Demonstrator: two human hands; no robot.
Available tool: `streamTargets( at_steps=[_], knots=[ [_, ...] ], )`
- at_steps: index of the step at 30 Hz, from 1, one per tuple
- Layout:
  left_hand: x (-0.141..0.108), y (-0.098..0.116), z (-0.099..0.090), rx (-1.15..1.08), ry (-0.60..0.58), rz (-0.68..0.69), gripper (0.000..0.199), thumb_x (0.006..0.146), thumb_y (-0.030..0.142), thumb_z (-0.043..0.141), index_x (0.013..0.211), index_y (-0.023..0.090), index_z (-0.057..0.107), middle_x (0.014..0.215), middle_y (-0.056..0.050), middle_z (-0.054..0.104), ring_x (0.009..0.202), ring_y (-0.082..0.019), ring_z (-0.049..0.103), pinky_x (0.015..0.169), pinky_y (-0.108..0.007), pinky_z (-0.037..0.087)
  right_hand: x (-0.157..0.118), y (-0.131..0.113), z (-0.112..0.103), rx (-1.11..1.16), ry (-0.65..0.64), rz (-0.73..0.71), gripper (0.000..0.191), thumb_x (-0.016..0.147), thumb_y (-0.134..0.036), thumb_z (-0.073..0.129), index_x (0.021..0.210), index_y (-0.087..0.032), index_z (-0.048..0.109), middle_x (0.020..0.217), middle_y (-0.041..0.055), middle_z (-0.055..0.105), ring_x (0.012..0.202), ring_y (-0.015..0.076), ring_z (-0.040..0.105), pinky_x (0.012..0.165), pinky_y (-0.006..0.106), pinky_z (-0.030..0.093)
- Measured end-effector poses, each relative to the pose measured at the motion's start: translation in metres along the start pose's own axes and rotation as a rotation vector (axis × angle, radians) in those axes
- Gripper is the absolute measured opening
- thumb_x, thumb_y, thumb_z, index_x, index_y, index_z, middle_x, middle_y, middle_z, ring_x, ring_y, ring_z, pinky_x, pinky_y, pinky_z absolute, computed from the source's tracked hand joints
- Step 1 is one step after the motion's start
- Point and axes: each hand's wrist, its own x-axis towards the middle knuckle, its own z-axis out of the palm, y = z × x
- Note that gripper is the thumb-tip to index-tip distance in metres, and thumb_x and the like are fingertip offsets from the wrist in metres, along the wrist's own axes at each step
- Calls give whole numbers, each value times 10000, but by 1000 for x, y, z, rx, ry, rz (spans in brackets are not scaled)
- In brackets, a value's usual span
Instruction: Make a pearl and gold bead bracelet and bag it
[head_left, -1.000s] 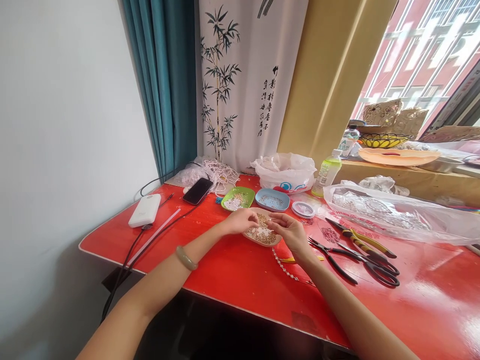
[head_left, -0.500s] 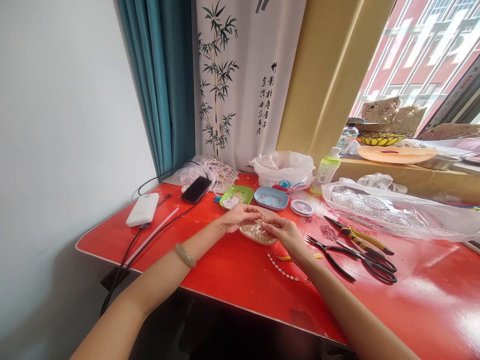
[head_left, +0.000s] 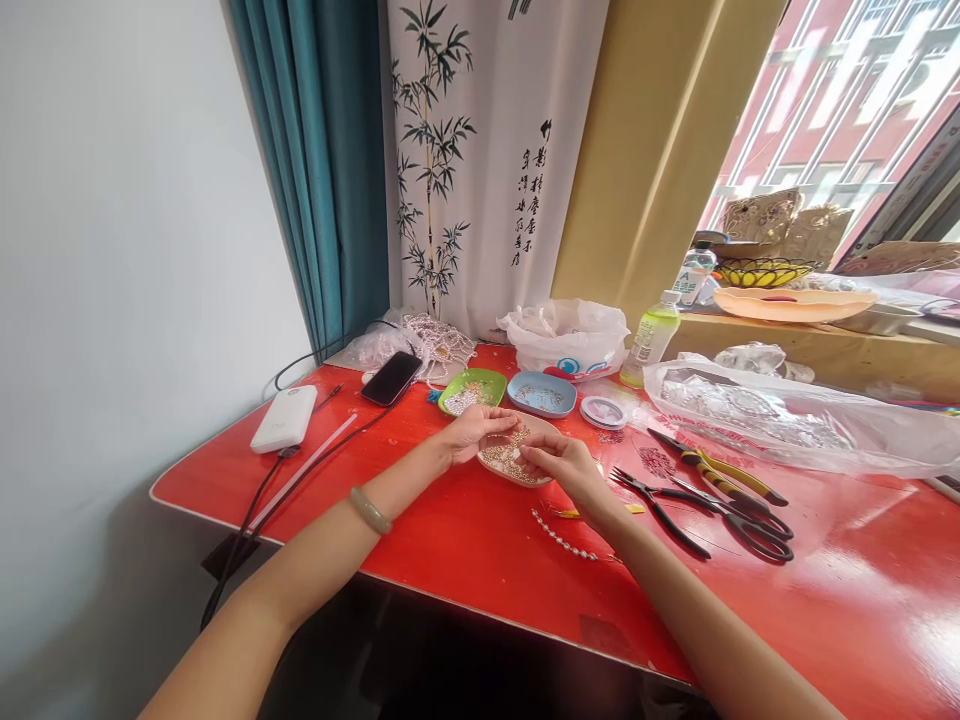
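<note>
My left hand (head_left: 478, 431) is over the left rim of a pale pink dish (head_left: 534, 484) of small gold beads (head_left: 501, 459). Its thumb and fingertips are pressed together; anything between them is too small to make out. At the dish's right side, my right hand (head_left: 568, 468) has thumb and forefinger closed in a pinch, low over the beads. What it pinches is hidden. A strand of pearl-like beads (head_left: 564, 544) curves across the red table (head_left: 465, 545) nearer to me, its right end by my right forearm. A small yellow-handled tool (head_left: 634, 509) lies partly behind my right wrist.
Beyond the dish are a green dish (head_left: 491, 382), a blue dish (head_left: 559, 408) and a spool (head_left: 604, 412). At right lie black pliers (head_left: 670, 520), scissors (head_left: 757, 535), yellow-black pliers (head_left: 720, 475) and a plastic bag (head_left: 885, 430). A phone (head_left: 391, 378) and power bank (head_left: 283, 419) are left.
My hands have drawn slightly apart above the dish, showing more of the beads between them. The left fingertips moved a little left; the view shifted slightly.
</note>
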Motion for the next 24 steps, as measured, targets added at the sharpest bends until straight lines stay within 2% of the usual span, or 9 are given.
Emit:
streamTargets(
  at_steps=[15,20,24],
  knots=[
    [-3,3,2,73,-23,-4,216,568,232,723,713,106,625,711,-18,611,634,-62,551,646,-187,432,5,9,-3,-13,-10,-28,195,640,-330,601,714,-149,604,571,-19,587,529,99,525,539,230,414],
    [-4,5,3,200,-18,30,268,614,328,679,775,121,623,751,-36,620,678,-80,559,658,-204,435,5,9,-4,-20,14,-72,207,643,-337,601,729,-149,608,601,-11,598,551,107,541,565,241,428],
    [0,7,-5,383,34,107,273,662,354,623,811,124,619,800,-59,631,709,-102,562,646,-220,433,9,15,-7,-36,45,-104,202,641,-317,608,754,-150,614,692,15,634,585,116,559,588,249,439]
  ],
)
